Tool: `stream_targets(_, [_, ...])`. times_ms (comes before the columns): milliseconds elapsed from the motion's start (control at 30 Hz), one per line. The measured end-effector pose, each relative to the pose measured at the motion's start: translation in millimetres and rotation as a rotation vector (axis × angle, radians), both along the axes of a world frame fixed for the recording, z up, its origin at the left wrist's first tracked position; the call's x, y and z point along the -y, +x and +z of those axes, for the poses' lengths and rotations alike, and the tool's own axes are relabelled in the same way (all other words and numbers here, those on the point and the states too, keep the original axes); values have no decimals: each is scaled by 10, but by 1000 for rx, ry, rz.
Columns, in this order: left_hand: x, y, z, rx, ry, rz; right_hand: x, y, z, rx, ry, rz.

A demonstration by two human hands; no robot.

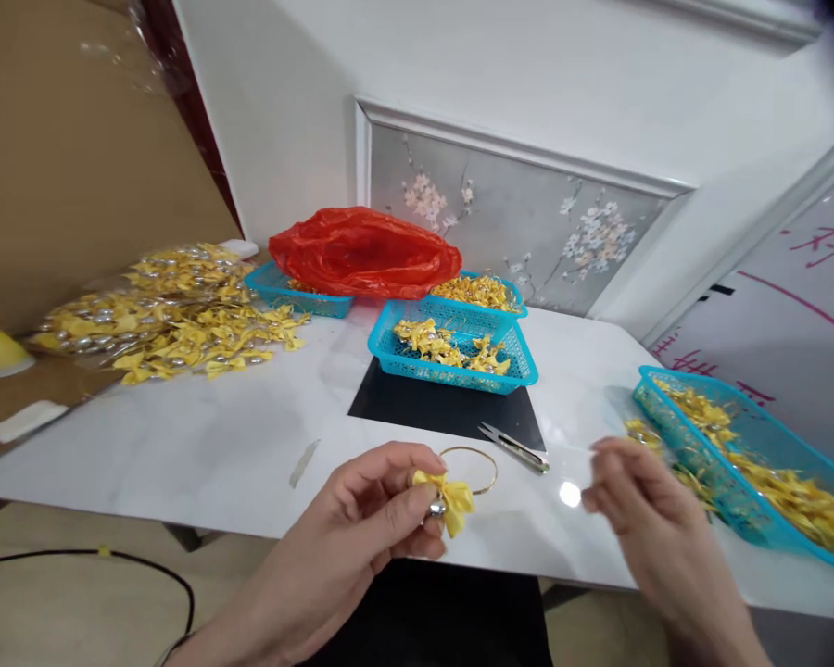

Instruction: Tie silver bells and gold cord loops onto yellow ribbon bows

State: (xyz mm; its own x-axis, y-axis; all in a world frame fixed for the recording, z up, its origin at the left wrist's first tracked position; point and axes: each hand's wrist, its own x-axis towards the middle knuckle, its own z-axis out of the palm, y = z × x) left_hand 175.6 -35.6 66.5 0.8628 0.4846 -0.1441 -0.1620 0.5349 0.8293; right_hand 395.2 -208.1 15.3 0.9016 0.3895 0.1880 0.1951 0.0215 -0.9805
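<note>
Between the thumb and fingers of my left hand (pixel 382 509) is a yellow ribbon bow (pixel 457 505) with silver bells, a thin gold-coloured loop (pixel 495 472) standing out from it. My right hand (pixel 643 519) is raised to the right, apart from the bow and near the right-hand basket. Its fingers are curled together and slightly blurred; what they hold, if anything, is hidden. Behind the hands lie thread snips (pixel 518 449), partly on a black mat (pixel 417 408). A blue basket (pixel 451 375) with several yellow bows sits across the mat's far edge.
Bagged and loose yellow bows (pixel 201 324) are heaped at the left. A red plastic bag (pixel 361 255) rests over blue baskets by the wall. At the right, a long blue basket (pixel 751 394) holds more bows. The table's front edge (pixel 250 533) runs below my hands.
</note>
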Motion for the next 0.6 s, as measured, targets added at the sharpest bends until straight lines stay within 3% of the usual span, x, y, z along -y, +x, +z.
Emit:
stream_targets(33, [8,3,2,-19,36,11,-71,-176,23,-44,-60,154])
stream_targets(67, [18,7,7,-38,84,16,-145,-348,51,-111,-110,402])
stream_targets(100, [30,12,17,-60,142,19,-222,-505,86,-179,-78,569])
stream_targets(167, [62,23,48,-105,264,32,-369,-746,173,-295,72,755])
stream_targets(233, [108,36,91,-152,344,90,-489,-878,276,-362,111,788])
stream_targets(367, [186,50,156,-191,398,196,-605,-932,432,-293,83,709])
stream_targets(600, [143,-16,140,-198,405,138,-591,-940,421,-329,120,689])
